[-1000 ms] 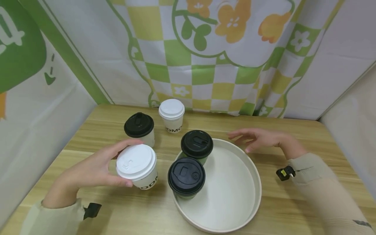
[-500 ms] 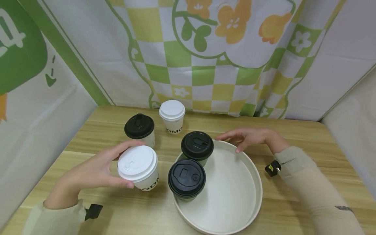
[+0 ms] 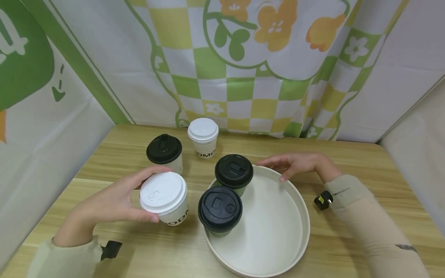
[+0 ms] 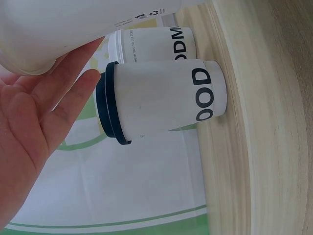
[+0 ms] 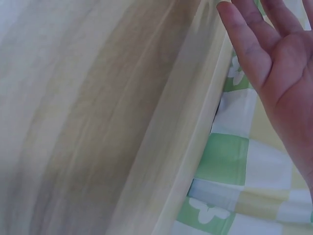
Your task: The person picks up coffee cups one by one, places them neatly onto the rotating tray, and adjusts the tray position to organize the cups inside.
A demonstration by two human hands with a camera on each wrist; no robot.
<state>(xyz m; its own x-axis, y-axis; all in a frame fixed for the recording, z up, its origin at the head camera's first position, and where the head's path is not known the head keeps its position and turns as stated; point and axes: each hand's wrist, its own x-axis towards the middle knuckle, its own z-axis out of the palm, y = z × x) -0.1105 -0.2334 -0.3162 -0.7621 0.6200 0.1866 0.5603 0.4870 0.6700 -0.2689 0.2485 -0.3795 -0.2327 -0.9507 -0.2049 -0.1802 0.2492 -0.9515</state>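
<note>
My left hand [image 3: 114, 197] grips a white paper cup [image 3: 174, 214] at its white lid, thumb on the near side and fingers round the far side. In the left wrist view, part of that cup [image 4: 88, 24] fills the top left. My right hand [image 3: 299, 164] is at the far rim of a round cream tray [image 3: 304, 216], fingers fairly straight and thumb at the edge; whether it presses the rim I cannot tell. Two green cups with black lids, the nearer cup [image 3: 220, 210] and the farther cup [image 3: 234, 172], stand on the tray's left side.
Behind my left hand stands a white cup with a black lid [image 3: 165, 152]. A white-lidded cup [image 3: 204, 137] is farther back, near the checked curtain [image 3: 240, 88]. Fabric walls enclose the wooden table [image 3: 139, 251] at the sides and back.
My right hand has moved left to the tray's far rim, then stayed there. My left hand and its cup have hardly moved.
</note>
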